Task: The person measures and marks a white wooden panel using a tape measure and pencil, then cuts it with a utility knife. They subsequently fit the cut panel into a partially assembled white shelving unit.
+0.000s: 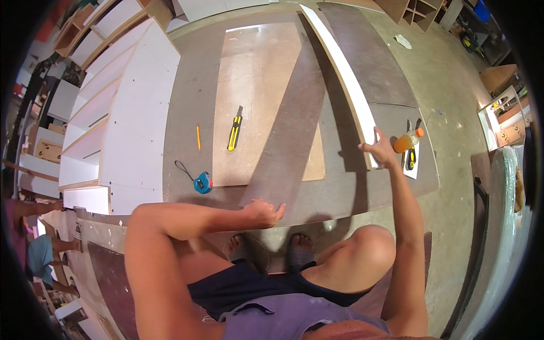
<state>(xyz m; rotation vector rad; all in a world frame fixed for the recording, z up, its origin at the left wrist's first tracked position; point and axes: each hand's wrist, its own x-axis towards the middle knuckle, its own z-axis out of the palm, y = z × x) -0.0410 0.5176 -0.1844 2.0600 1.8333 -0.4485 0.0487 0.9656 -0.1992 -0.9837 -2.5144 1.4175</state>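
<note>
My right hand (381,152) grips the near end of a long, narrow white board (347,76), thumb across one face. The board runs away to the far side. My left hand (264,214) is closed at the near end of a long brown strip (289,122), its fingertips partly hidden. That strip slants across a tan panel (249,68). On the panel lies a yellow-and-black utility knife (234,131), its blade pointing away. To its left are a yellow pencil (198,137) and a blue tape measure (202,182) with a dark wrist loop.
Brown sheets (368,56) cover the floor before me. A white shelf unit (139,113) stands at left. On the right are an orange-capped bottle (408,140) and another cutter (411,157). A plastic-wrapped stack (498,238) stands far right. Another person (39,243) is at far left.
</note>
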